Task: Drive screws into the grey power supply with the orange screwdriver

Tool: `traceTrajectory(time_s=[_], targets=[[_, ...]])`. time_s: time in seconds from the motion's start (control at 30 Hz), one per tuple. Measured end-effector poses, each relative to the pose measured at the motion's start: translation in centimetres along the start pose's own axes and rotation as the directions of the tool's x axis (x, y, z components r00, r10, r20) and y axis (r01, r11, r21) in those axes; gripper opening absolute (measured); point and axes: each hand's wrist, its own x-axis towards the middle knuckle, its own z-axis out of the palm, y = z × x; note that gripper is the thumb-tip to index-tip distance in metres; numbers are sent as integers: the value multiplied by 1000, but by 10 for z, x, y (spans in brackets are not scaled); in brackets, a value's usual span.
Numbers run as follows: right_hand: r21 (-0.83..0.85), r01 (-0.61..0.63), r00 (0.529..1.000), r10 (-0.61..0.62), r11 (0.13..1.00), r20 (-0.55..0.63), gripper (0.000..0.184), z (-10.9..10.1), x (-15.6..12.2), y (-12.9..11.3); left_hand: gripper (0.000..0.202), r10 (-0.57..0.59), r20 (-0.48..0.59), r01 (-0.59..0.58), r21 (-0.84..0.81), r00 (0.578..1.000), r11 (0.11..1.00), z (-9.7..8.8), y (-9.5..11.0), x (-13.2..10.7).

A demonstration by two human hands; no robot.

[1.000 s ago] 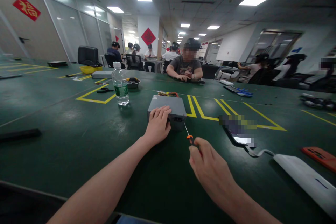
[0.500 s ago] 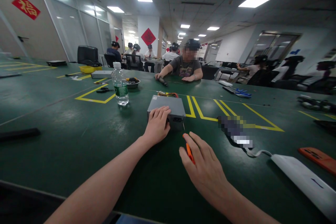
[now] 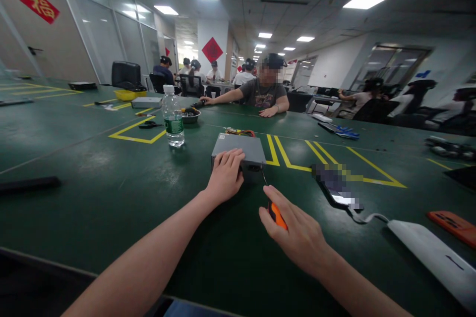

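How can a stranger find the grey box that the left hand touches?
On the long green table, look beside the yellow tape lines. The grey metal box lies flat there under the left hand, coloured wires at its far end. Unlike the clear upright bottle to its left, it is a low, plain block.

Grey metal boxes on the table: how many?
2. One grey box sits under the left hand at centre; a second grey box lies far left, beside the yellow tray. Others may be hidden behind the people further back.
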Motion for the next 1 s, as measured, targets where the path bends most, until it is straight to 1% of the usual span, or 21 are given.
traceTrajectory(time_s=[0.07,0.17,0.2,0.27,0.4,0.47,0.63,0.77,0.9,1.0], targets=[[-15,18,999,-19,1000,-37,20,-1,-1,3,42,-3,-4,3,-2,1000,1000,0,0,0],[-38,-48,995,45,998,-93,16,-3,-3,8,40,-4,-9,4,0,1000,1000,2,-1,0],[-37,-65,994,62,997,-94,14,-3,-4,8,39,-3,-12,3,2,1000,1000,2,-1,0],[-10,-60,995,59,998,-85,13,-1,-3,6,38,-1,-18,1,5,1000,1000,3,-1,0],[88,10,997,-3,996,-83,15,7,1,1,35,-14,-34,15,3,999,1000,3,0,0],[105,27,996,-19,994,-84,17,11,3,0,33,-20,-38,20,1,999,1000,3,0,0],[93,38,997,-31,995,-76,18,15,2,1,30,-27,-48,27,0,998,1000,4,1,0],[68,20,998,-16,998,-60,17,16,3,1,29,-39,-64,39,3,997,999,6,1,1],[56,27,996,-22,998,-86,15,19,3,3,29,-39,-82,40,6,996,999,8,0,1],[58,11,997,-7,998,-72,16,20,3,2,28,-36,-88,37,10,996,999,9,0,1]])
